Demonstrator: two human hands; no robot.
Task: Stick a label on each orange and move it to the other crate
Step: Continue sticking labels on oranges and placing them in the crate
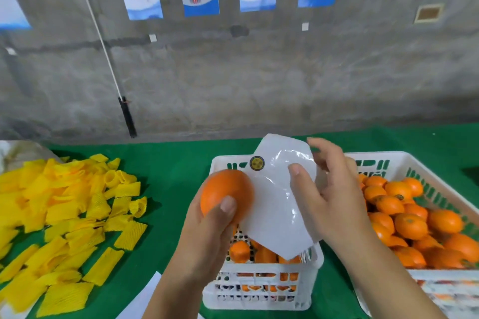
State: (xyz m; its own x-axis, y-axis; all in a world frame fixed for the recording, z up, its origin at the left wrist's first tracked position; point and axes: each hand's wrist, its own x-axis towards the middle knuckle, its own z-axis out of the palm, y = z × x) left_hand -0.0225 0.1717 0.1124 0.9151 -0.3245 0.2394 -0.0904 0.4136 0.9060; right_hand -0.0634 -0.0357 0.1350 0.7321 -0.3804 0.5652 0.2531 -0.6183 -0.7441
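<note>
My left hand (207, 230) grips an orange (225, 190) above the near-left corner of the small white crate (259, 290), which holds several oranges. My right hand (321, 189) holds a white, glossy label sheet (274, 202) over that crate, thumb pressed on its face and fingers behind it. One round yellow label (257, 163) sits near the sheet's top left, just above the held orange. The large white crate (440, 189) at the right is full of oranges (412, 223), at least one bearing a label.
A pile of yellow foam fruit nets (67, 217) covers the left of the green table (176, 168). A white paper (145, 298) lies at the near edge. A grey wall with posters and a leaning stick (127, 116) stands behind.
</note>
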